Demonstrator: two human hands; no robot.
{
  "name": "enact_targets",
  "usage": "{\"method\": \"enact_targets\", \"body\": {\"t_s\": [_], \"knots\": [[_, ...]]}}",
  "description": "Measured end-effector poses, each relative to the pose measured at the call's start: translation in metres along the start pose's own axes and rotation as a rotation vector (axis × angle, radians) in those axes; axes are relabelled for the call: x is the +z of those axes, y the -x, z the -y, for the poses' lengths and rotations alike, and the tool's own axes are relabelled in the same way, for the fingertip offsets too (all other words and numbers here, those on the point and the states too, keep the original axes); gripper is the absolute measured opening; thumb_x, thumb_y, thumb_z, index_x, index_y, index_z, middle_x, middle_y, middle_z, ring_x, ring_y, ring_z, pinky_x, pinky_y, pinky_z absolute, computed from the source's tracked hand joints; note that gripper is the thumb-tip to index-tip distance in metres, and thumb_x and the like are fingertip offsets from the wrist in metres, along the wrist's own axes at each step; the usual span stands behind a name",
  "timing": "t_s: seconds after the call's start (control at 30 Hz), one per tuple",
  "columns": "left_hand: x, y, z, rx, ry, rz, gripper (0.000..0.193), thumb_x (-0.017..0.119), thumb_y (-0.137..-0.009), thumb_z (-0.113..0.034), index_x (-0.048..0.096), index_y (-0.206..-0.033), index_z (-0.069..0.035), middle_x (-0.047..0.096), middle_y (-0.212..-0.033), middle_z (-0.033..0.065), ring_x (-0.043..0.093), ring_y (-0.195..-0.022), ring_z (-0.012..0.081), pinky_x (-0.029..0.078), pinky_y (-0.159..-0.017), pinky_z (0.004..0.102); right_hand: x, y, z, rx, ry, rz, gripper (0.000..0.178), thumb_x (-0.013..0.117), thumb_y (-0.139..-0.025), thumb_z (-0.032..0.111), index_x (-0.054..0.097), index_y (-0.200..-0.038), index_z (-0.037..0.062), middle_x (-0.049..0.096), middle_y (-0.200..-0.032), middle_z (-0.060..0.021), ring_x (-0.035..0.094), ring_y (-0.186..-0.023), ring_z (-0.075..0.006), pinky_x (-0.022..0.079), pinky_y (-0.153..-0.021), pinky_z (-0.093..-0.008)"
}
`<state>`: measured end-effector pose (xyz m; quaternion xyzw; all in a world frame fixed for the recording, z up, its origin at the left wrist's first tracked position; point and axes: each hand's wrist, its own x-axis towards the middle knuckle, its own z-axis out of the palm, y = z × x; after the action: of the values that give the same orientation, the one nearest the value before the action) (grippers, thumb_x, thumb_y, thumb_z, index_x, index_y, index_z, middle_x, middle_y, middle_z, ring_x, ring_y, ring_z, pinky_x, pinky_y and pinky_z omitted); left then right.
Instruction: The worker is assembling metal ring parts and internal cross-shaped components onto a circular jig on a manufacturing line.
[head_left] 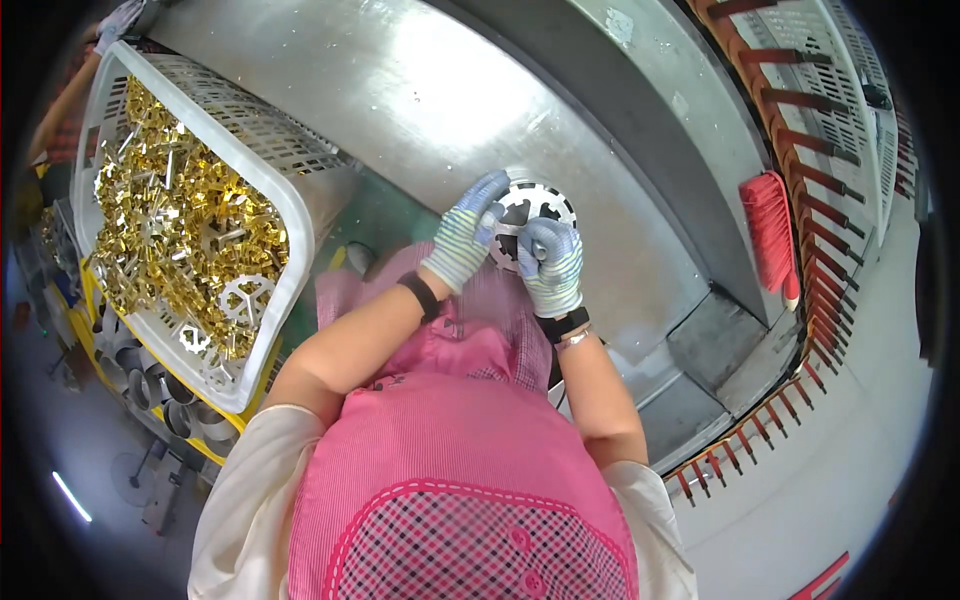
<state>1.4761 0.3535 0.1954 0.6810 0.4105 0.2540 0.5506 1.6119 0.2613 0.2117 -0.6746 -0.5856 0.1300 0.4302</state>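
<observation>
A round, flat metal disc [508,258] with square notches round its rim and dark cut-outs stands between my hands, in front of my apron. My left hand [466,232], in a striped knit glove, has its fingers along the disc's left edge and its thumb bent toward the disc's face. Over the right part of the disc, my right hand [553,264], in a matching glove, is closed with curled fingers. Whatever its fingertips pinch is hidden. Behind the disc lies the metal worktop [440,90].
At left a white plastic basket [290,190] is heaped with small gold-coloured metal pieces [190,220] and some notched discs. Below it are grey metal rings [180,395]. To the right, a red brush [770,235] lies by a rack of reddish-brown rods [805,140]. Another person's gloved hand [120,22] shows far left.
</observation>
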Motion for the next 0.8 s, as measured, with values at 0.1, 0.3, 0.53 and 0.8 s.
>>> {"method": "enact_targets", "body": {"t_s": [0.1, 0.3, 0.53, 0.8], "knots": [[0.004, -0.003, 0.001, -0.024, 0.054, -0.008, 0.036, 0.049, -0.092, -0.014, 0.056, -0.125, -0.001, 0.055, -0.13, 0.0192, 0.054, -0.12, 0.0316, 0.042, -0.102, 0.0356, -0.001, -0.002, -0.002, -0.025, -0.037, -0.005, 0.033, 0.071, -0.072, 0.005, 0.054, -0.1, 0.0107, 0.062, -0.085, -0.0095, 0.058, -0.07, -0.0302, 0.047, -0.064, -0.0416], [0.0, -0.015, -0.005, -0.025, 0.052, 0.041, 0.034, 0.047, -0.096, -0.016, 0.058, -0.124, 0.0, 0.058, -0.127, 0.0158, 0.054, -0.12, 0.0238, 0.041, -0.102, 0.0332, -0.024, 0.007, 0.006, 0.159, -0.072, -0.247, 0.029, 0.062, -0.081, 0.005, 0.056, -0.109, 0.0049, 0.062, -0.1, -0.0158, 0.06, -0.091, -0.0327, 0.049, -0.08, -0.0422], [0.019, -0.02, -0.004, -0.142, 0.186, 0.047, 0.033, 0.05, -0.097, -0.019, 0.06, -0.123, -0.001, 0.062, -0.123, 0.0127, 0.055, -0.118, 0.0208, 0.04, -0.102, 0.0327, 0.011, 0.002, -0.021, 0.896, -0.323, -0.319, 0.037, 0.046, -0.096, 0.029, 0.062, -0.117, 0.0027, 0.062, -0.114, -0.0194, 0.059, -0.107, -0.0308, 0.045, -0.095, -0.0387], [0.018, -0.017, -0.002, -0.161, 0.203, 0.042, 0.035, 0.048, -0.097, -0.021, 0.059, -0.123, -0.001, 0.061, -0.124, 0.0132, 0.054, -0.118, 0.0209, 0.039, -0.103, 0.0321, 0.015, 0.01, -0.029, 0.862, -0.529, -0.329, 0.045, 0.046, -0.099, 0.035, 0.058, -0.122, -0.001, 0.064, -0.111, -0.0126, 0.061, -0.099, -0.0181, 0.051, -0.087, -0.0315]]}}
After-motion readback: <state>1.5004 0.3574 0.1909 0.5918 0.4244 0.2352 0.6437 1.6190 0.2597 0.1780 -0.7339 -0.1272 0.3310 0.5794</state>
